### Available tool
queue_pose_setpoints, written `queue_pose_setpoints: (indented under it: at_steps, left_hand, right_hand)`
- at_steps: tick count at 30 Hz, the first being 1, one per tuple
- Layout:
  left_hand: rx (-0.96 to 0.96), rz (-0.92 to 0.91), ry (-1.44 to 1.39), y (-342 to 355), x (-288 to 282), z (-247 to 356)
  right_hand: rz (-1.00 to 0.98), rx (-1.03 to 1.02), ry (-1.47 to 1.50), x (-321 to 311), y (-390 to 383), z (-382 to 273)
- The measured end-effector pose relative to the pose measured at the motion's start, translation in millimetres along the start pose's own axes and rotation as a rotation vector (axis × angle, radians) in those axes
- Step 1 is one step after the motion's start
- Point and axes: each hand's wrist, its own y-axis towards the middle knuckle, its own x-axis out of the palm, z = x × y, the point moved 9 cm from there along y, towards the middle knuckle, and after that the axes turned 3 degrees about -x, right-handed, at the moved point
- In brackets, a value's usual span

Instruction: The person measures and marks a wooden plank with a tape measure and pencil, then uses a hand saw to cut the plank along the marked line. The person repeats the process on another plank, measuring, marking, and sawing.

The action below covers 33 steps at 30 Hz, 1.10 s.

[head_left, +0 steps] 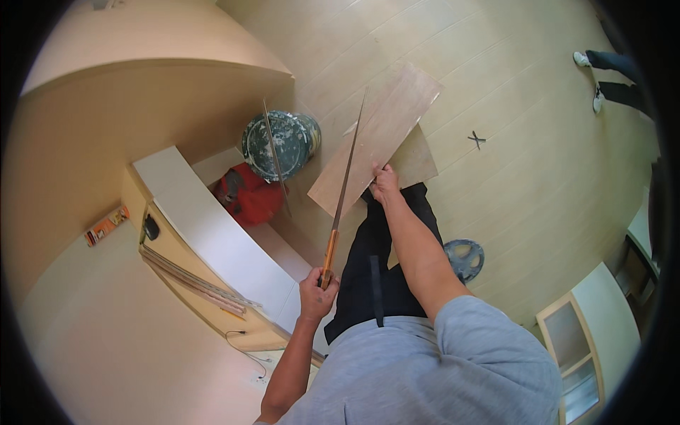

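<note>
My left hand (pixel 316 293) is closed round the orange-brown handle of a handsaw (pixel 348 159). Its long tapering blade, seen nearly edge-on, points away from me and crosses in front of a wooden board (pixel 397 113). My right hand (pixel 384 182) grips the near edge of that flat, pale-brown board, thumb on top and the other fingers partly hidden. The board slants above my knees, from lower left to upper right. Under its right side, a second flat piece (pixel 418 157) shows.
Left of the board stands a paint-spattered bucket (pixel 265 145), a thin strip before it. A red bag (pixel 256 202) lies beside a white-topped cabinet (pixel 219 223). Strips (pixel 195 280) and an orange tube (pixel 106 225) lie further left. Another person's legs (pixel 616 92) show far right.
</note>
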Motion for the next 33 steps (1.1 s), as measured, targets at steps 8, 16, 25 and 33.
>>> queue_pose_setpoints:
  at_steps: [8, 16, 25, 33]
  left_hand:
    - [-0.064, 0.039, 0.023, 9, 0, 34]
    - [-0.055, 0.026, 0.025, 59, -1, 52]
    - [-0.054, -0.012, 0.051, 94, -11, 27]
    - [-0.11, -0.035, -0.057, 93, -16, -13]
  right_hand:
    - [0.309, -0.184, -1.172, -66, 18, -100]
    - [0.158, 0.069, -0.185, -133, 37, -67]
    - [0.291, -0.122, -0.346, -136, 48, -132]
    - [0.616, -0.843, -1.095, -88, 21, -252]
